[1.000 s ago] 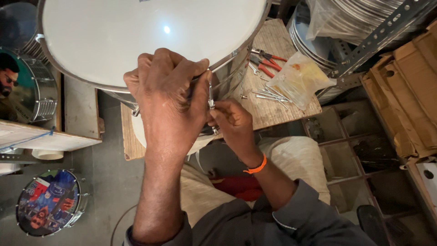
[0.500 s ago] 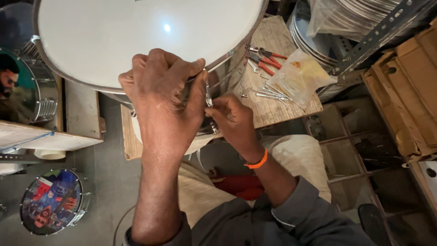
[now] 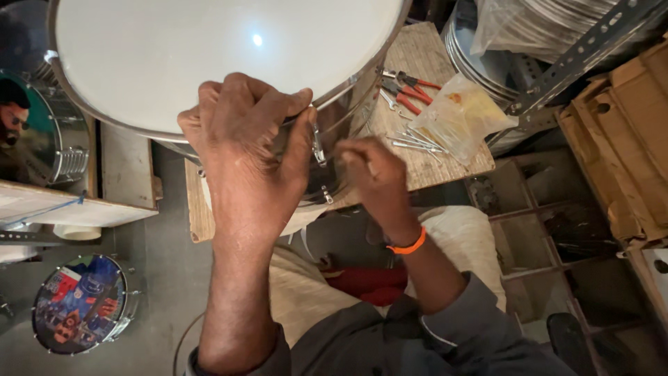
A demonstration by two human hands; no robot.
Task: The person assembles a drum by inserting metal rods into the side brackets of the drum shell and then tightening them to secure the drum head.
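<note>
Both hands [image 3: 313, 163] raised, seemingly pinching.

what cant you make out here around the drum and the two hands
- Head view: whatever the right hand pinches is blurred by motion.
- The metal hook on the drum is partly covered by the left hand.
- The drum's far side is cut off by the top edge.
- The small metal parts on the board are too small to identify.

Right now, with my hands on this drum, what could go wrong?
Your left hand grips the drum rim right beside the metal tension rod, so a slip could pinch your thumb. The right hand works low on the shell, where its grip is partly hidden. Loose rods and pliers lie close on the board; an elbow could knock them off.
</note>
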